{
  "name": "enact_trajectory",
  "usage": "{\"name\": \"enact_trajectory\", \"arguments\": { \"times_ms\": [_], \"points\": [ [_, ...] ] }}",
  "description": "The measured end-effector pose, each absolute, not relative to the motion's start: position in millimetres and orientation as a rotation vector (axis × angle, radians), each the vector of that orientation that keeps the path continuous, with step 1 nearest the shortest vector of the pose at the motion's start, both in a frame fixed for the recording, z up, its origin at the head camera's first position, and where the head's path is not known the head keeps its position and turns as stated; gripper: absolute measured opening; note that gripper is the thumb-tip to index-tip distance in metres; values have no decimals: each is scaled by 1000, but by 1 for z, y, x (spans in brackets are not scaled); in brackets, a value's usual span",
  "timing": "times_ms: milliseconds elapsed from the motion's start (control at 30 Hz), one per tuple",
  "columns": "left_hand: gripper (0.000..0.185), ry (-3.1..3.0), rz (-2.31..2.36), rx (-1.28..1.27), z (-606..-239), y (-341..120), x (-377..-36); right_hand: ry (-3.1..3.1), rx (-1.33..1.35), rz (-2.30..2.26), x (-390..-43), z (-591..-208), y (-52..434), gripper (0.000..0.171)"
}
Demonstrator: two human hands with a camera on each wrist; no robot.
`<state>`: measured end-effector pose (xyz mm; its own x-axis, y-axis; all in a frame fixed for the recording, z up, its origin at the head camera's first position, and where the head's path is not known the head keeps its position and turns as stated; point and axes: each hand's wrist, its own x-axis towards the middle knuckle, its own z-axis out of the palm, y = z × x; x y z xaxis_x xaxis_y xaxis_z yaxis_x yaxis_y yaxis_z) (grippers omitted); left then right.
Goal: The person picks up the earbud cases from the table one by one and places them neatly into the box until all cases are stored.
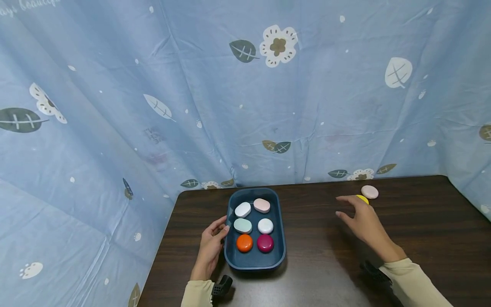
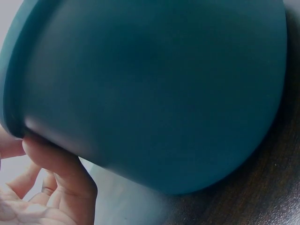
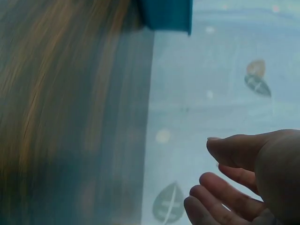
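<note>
- Dark teal plastic tray [image 2: 154, 89] fills most of the view; it's seen from outside, with the smooth, matte side wall curving down to the base.
- Tray rim runs as a raised lip along the far left edge.
- Left hand [image 2: 42, 192] at bottom left, palm partly visible, fingers loosely curled.
- 1 fingertip [image 2: 35, 145] presses against the tray wall just under the rim; a 2nd finger shows at the left edge beside it.
- Dark wood-grain tabletop [image 2: 262, 187] at bottom right, under the tray.
- Pale blurred background at lower centre, detail unreadable.
</note>
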<state>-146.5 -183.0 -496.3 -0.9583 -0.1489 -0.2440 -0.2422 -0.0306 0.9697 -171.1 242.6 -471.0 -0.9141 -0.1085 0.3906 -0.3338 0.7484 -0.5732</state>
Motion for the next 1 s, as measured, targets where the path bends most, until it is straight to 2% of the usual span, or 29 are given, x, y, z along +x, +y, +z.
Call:
{"name": "enact_trajectory", "arguments": {
  "times_ms": [533,1000],
  "points": [
    [42,2130,2186,-423,-498,-183,-146,-2634,201,851,-188,-491,290,48],
    [41,2130,2184,-453,-497,-182,-148,-2760,154,839,-205,-504,309,52]
  ]
}}
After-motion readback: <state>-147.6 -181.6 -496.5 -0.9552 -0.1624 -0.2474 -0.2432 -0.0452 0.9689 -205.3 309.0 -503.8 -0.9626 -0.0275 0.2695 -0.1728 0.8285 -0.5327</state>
